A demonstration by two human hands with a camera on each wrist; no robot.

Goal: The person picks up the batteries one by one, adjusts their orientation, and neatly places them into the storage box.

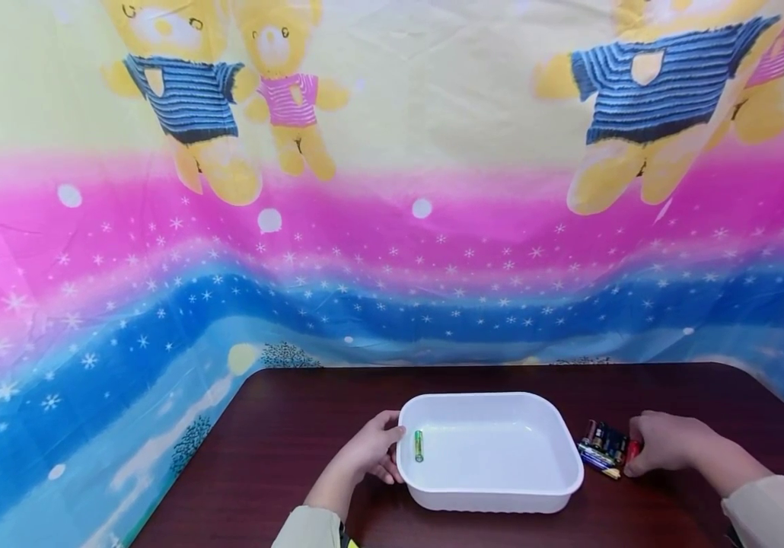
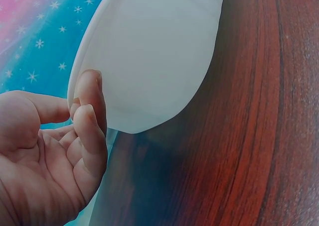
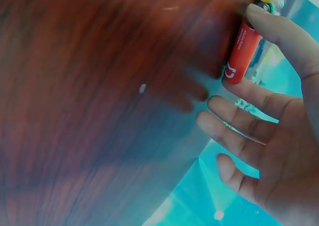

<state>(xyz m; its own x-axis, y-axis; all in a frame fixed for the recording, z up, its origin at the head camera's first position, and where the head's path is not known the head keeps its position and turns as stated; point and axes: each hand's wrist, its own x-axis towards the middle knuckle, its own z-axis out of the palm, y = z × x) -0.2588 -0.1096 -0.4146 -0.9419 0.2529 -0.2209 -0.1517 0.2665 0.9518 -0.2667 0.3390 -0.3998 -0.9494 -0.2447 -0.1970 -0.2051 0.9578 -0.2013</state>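
Note:
A white plastic basin (image 1: 495,487) stands on the table with one green battery (image 1: 419,446) lying inside near its left wall. My left hand (image 1: 373,449) grips the basin's left rim, thumb on top and fingers against the outer side; in the left wrist view the hand (image 2: 65,141) is close to the basin wall (image 2: 149,56). To the right of the basin, my right hand (image 1: 666,443) pinches a red battery (image 3: 242,54) by its ends between thumb and forefinger. The other fingers of that hand (image 3: 279,121) are spread loosely. Beside it lies a group of several batteries (image 1: 600,445).
The dark wooden table (image 1: 323,403) has rounded far corners. Behind and around it hangs a cloth (image 1: 392,251) printed with bears and snowflakes. The basin's right wall is close to the battery group.

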